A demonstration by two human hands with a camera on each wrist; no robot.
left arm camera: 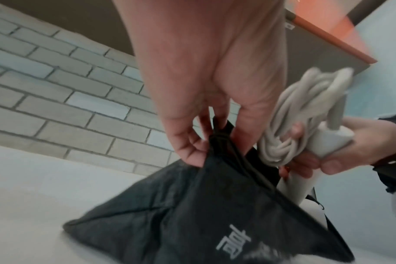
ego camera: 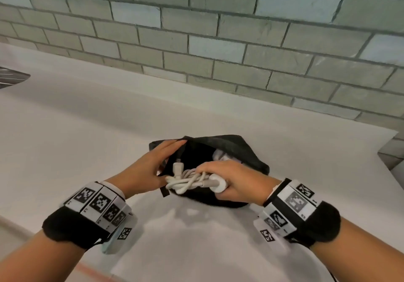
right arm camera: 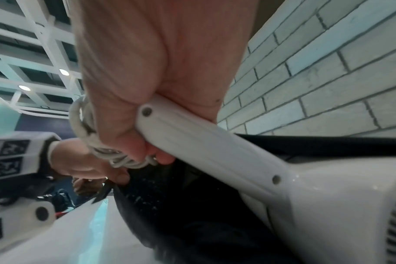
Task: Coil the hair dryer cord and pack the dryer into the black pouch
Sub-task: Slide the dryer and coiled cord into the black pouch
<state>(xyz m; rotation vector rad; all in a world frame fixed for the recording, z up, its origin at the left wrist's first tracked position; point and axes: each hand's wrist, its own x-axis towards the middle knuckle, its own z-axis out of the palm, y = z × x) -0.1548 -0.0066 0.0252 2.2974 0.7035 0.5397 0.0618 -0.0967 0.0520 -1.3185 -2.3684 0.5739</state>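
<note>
The black pouch (ego camera: 244, 150) lies open on the white counter, its mouth toward me. My left hand (ego camera: 150, 168) pinches the pouch's left rim (left arm camera: 217, 141) and holds it open. My right hand (ego camera: 231, 181) grips the white hair dryer's handle (right arm camera: 206, 142) together with the coiled white cord (ego camera: 185, 181). The dryer's head (right arm camera: 341, 201) is down inside the pouch, mostly hidden in the head view. The cord bundle (left arm camera: 294, 121) and its plug (ego camera: 178, 168) sit just above the pouch's mouth. White lettering shows on the pouch's side (left arm camera: 233, 243).
The white counter (ego camera: 87, 142) runs along a grey-green brick wall (ego camera: 218, 41) just behind the pouch. A dark striped object (ego camera: 11, 78) lies at the far left edge. The counter ends at the right, near a step (ego camera: 389, 157).
</note>
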